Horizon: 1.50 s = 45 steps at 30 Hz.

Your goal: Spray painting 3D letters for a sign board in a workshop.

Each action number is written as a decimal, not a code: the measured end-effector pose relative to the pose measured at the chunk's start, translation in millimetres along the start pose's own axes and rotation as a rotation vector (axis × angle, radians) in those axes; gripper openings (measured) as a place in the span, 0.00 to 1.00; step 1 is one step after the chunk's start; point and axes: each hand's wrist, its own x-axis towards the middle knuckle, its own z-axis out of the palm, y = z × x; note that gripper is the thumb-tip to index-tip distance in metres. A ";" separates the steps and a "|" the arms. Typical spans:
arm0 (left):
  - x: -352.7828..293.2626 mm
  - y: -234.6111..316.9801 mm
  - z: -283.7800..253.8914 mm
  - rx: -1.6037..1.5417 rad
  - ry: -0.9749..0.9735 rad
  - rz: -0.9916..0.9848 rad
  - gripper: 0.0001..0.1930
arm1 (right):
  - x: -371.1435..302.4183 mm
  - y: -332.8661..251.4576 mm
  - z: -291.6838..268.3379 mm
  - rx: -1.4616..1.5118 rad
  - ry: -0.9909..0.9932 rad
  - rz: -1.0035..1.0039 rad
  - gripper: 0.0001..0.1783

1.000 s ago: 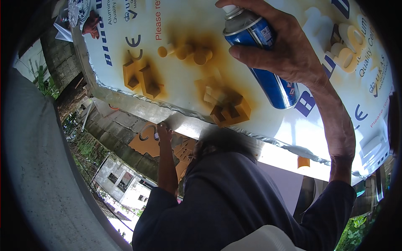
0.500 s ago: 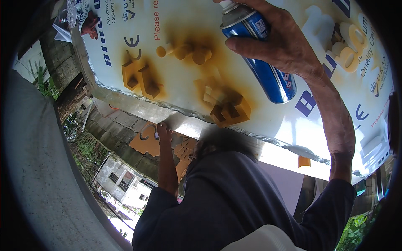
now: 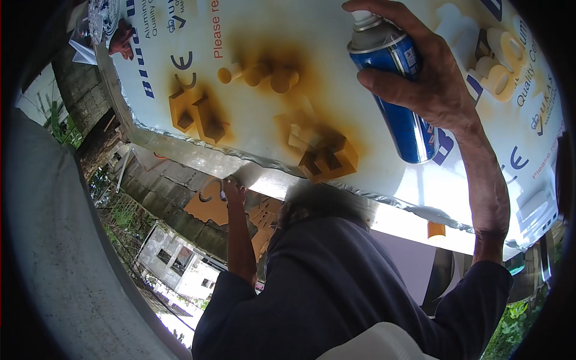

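My right hand (image 3: 435,90) is wrapped round a blue spray can (image 3: 393,102) with a white nozzle, the index finger resting on top. The can is tilted above a white, printed sheet (image 3: 252,129) covering the table. Letter-shaped blocks (image 3: 330,159) and short round pieces (image 3: 282,79), coated golden brown, lie left of the can amid brown overspray. Two more angular blocks (image 3: 198,114) sit farther left. My left hand (image 3: 234,191) is at the table's near edge, beside a brown cut-out panel (image 3: 207,204); its fingers are too small and dim to read.
Pale cream letter-shaped pieces (image 3: 497,78) stand at the far right of the sheet. An orange cylinder (image 3: 436,229) is at the near edge. A reddish-brown lump (image 3: 122,39) lies at the far left corner. A grey curved surface (image 3: 48,240) fills the left side.
My right hand and the spray can have moved right and slightly nearer, away from the brown blocks. My left hand has hardly moved. The view has shifted a little.
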 end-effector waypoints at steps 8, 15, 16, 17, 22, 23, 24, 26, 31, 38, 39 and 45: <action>35.2 -26.0 -22.9 0.319 -0.131 0.248 0.26 | -29.1 25.9 18.2 0.067 0.072 0.044 0.36; 34.4 -23.4 -24.7 0.377 -0.239 0.350 0.25 | -39.1 19.1 27.4 0.023 0.199 0.065 0.33; 33.1 -22.2 -23.1 0.441 -0.230 0.371 0.25 | -41.1 19.2 29.3 0.018 0.207 0.067 0.33; 31.1 -20.7 -20.4 0.474 -0.226 0.382 0.25 | -43.7 19.4 31.5 -0.018 0.203 0.063 0.35; 11.7 -3.5 3.5 0.151 -0.074 0.170 0.21 | -63.5 12.1 41.5 -0.107 0.249 0.079 0.37; 6.4 0.3 7.7 -0.023 -0.027 0.054 0.20 | -68.3 7.5 43.8 -0.087 0.295 0.120 0.36; 0.9 2.6 11.5 -0.021 -0.034 0.055 0.20 | -72.7 2.3 46.2 -0.081 0.331 0.142 0.35; -7.5 6.7 16.5 -0.003 -0.039 0.073 0.24 | -80.4 -8.9 52.1 -0.106 0.396 0.184 0.36; -8.1 11.3 18.2 -0.084 -0.152 0.065 0.19 | -106.7 -29.3 78.4 -0.095 0.613 0.246 0.37; 5.6 15.9 13.0 -0.171 -0.274 -0.022 0.24 | -146.8 -30.5 154.9 0.057 0.935 0.230 0.41; 4.6 17.2 11.3 -0.174 -0.335 0.012 0.24 | -148.7 -37.4 162.9 0.095 0.950 0.174 0.42; -3.4 22.9 -19.0 -0.036 -0.361 0.018 0.29 | -168.4 -89.7 131.5 0.175 1.399 0.064 0.33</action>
